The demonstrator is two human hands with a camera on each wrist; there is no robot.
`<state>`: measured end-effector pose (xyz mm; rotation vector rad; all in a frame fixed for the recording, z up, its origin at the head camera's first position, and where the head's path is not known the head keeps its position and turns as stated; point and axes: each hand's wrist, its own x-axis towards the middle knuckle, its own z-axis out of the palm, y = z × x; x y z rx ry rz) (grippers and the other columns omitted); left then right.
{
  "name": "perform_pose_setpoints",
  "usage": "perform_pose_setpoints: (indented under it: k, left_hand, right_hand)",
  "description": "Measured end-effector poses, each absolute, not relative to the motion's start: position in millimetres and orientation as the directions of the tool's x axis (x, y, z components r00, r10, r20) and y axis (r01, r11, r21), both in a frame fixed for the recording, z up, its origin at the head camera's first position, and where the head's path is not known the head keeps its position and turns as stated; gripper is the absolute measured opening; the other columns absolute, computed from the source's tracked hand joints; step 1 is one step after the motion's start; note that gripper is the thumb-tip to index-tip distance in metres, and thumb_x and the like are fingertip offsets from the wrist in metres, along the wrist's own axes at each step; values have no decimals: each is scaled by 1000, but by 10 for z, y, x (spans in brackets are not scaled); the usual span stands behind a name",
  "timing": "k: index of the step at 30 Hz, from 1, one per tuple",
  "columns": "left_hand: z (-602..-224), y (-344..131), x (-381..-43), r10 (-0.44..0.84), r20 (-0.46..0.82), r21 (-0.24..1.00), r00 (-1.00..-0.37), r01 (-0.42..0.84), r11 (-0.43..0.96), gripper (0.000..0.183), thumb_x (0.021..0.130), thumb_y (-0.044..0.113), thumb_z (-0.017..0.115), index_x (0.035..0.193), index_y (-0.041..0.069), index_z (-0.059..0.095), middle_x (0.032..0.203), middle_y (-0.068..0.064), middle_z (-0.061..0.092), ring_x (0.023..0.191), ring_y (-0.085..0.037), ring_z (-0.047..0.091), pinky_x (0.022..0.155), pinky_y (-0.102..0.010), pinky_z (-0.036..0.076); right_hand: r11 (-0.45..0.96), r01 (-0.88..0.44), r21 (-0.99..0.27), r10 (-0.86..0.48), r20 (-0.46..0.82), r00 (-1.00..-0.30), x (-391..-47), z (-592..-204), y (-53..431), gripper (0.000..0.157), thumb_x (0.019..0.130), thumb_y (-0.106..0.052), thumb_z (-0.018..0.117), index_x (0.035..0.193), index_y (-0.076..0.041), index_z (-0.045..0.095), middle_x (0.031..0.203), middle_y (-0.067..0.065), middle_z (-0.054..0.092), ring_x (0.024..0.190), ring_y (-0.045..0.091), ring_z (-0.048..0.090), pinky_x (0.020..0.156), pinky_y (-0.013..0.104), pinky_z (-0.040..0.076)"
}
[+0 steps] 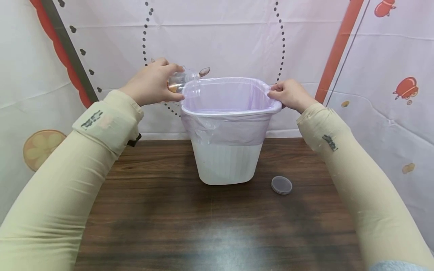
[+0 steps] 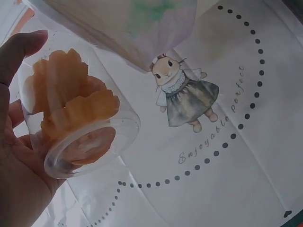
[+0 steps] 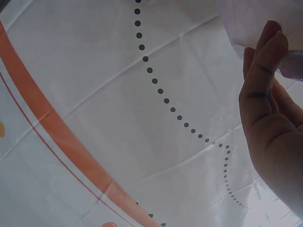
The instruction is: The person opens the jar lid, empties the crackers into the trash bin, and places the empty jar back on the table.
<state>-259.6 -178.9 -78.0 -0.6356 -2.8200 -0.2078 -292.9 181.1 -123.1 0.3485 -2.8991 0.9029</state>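
My left hand [image 1: 152, 83] grips a clear plastic jar [image 1: 190, 83] and holds it tilted sideways, its mouth at the left rim of a white trash bin [image 1: 225, 163]. Inside the jar, scalloped orange-brown pieces [image 2: 66, 78] lie toward its bottom, seen best in the left wrist view. A pale purple trash bag [image 1: 227, 130] lines the bin and folds down over its outside. With thumb and fingers my right hand [image 1: 292, 95] pinches the bin's bag-covered rim at the right corner. The bin stands upright on the table.
A round clear lid [image 1: 281, 185] lies on the dark wood table [image 1: 152, 226], to the right of the bin's base. Behind the table hangs a white printed cloth [image 1: 217, 37], with dotted lines and red bands, which also covers both sides.
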Motion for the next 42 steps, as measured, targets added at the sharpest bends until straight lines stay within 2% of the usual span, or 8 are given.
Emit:
perform_pose_setpoints:
  k: [11,22,35,42]
  left_hand:
    - [-745,-1724,-2589,462,260,-8,-848,477,879,70,82,35,72,142,11,43,127,-19,50,106,-34,51,92,-53,44]
    - [-705,-1674,-2588,479,234,-67,-846,477,876,70,80,34,73,141,14,45,124,-17,50,104,-34,52,90,-54,45]
    - [-699,-1612,-2586,532,236,-182,-813,501,846,71,79,35,74,140,11,46,115,-18,50,90,-32,52,78,-48,48]
    - [-695,-1589,-2586,571,237,-226,-786,527,819,72,77,31,75,139,9,47,114,-19,51,95,-36,51,88,-52,43]
  right_hand:
    - [785,-243,-570,-190,151,-970,-2934,-1230,1799,46,97,-23,51,130,8,53,111,22,65,62,0,55,57,14,48]
    - [792,-233,-564,-189,135,-973,-2944,-1225,1811,47,97,-24,51,132,7,52,114,22,65,64,1,56,60,16,50]
    - [799,-220,-560,-173,137,-975,-2920,-1222,1792,45,97,-24,51,131,5,54,114,22,64,65,2,56,59,14,48]
    - [798,-224,-559,-179,134,-975,-2924,-1214,1793,46,97,-24,51,132,5,53,115,22,64,65,2,56,59,14,48]
